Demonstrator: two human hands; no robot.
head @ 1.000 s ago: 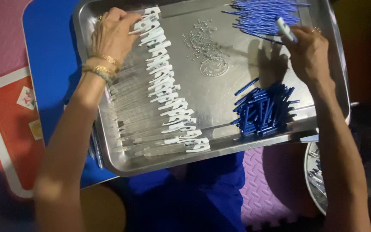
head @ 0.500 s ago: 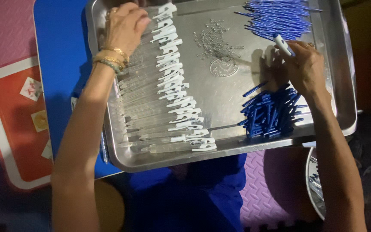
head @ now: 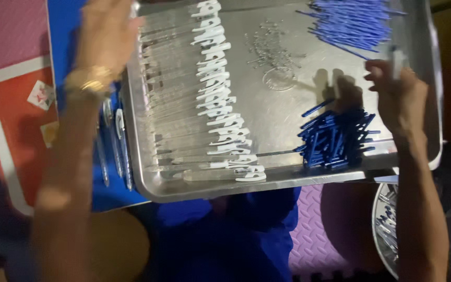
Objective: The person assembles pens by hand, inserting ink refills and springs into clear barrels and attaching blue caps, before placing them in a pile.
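Blue caps (head: 335, 137) lie just left of my right hand (head: 400, 99), which pinches a pen (head: 395, 56); my left hand (head: 105, 36) is blurred, its grip unclear.

Dim, motion-blurred view; overhead glare on the steel tray (head: 288, 177), edges dark.

Both arms are bare with no sleeves, a gold bangle (head: 87, 79) circles the left wrist, and blue clothing (head: 236, 235) covers the lap.
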